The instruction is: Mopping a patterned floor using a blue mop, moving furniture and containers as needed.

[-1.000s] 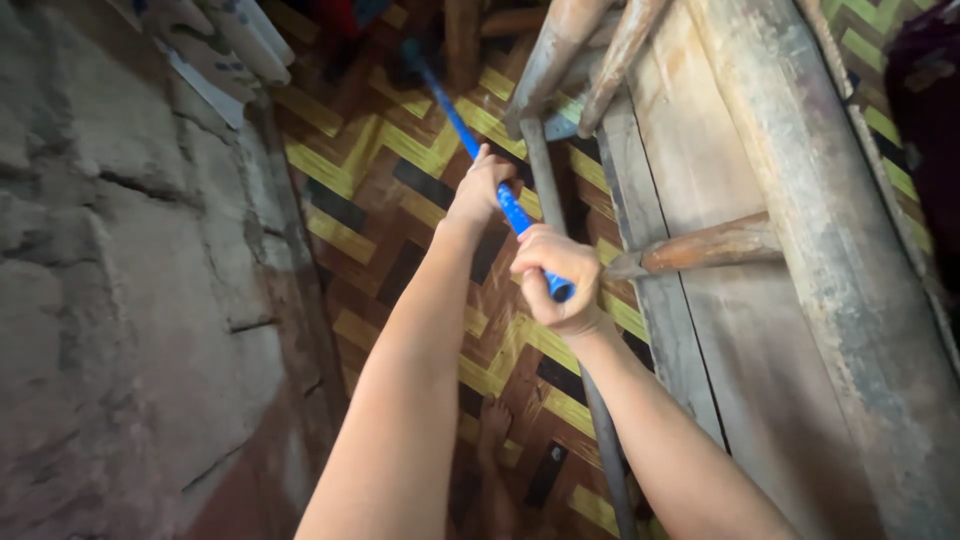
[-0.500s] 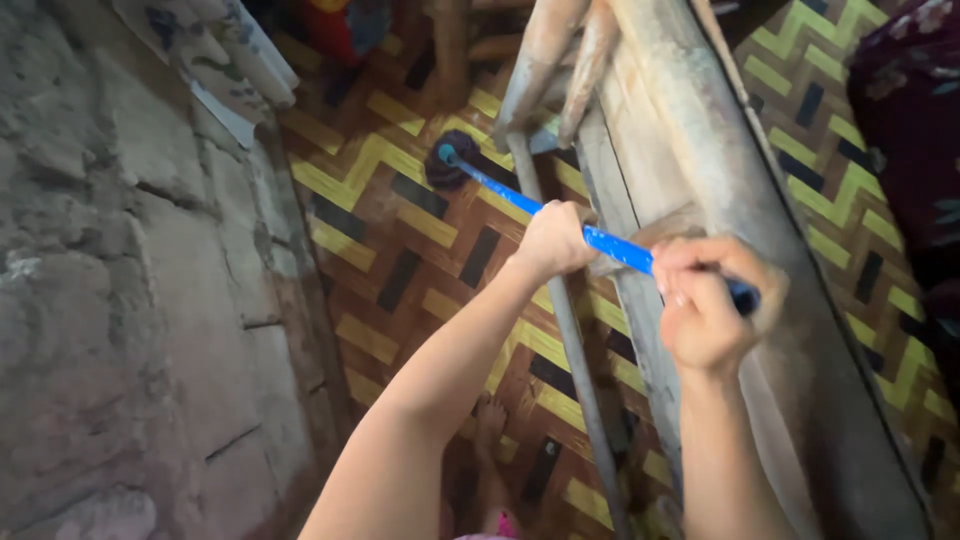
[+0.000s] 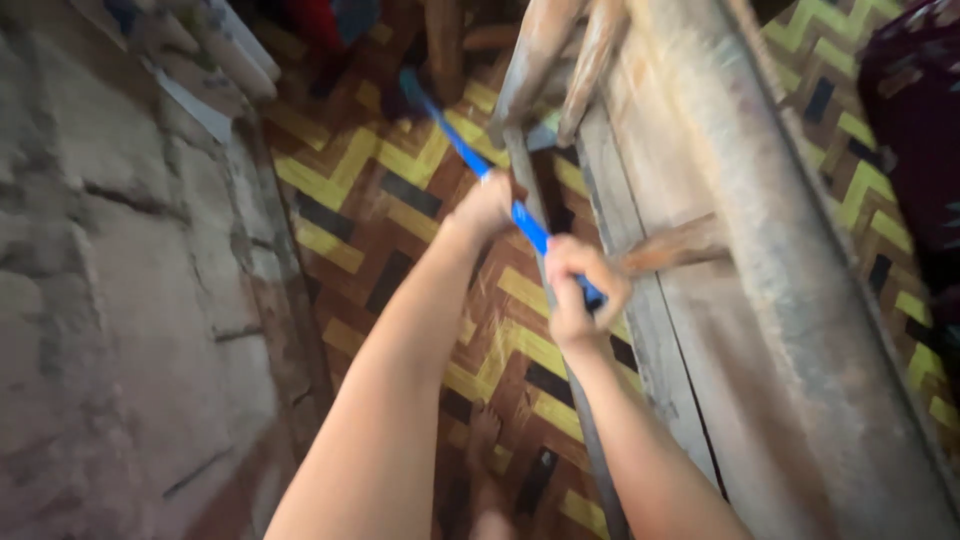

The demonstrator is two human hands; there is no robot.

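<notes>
Gripping the blue mop handle point(image 3: 470, 150), left hand point(image 3: 485, 205) sits further down than right hand point(image 3: 580, 290), above the zigzag-patterned floor point(image 3: 400, 230).

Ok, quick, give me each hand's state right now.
Left hand: closed around the long blue mop handle.
Right hand: closed around the handle's near end.

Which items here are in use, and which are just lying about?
In use: blue mop handle, left hand and right hand both gripping it; patterned floor under its far end.

Lying about: wooden bench frame, rough wall, papers by the wall, dark floral cloth.
</notes>
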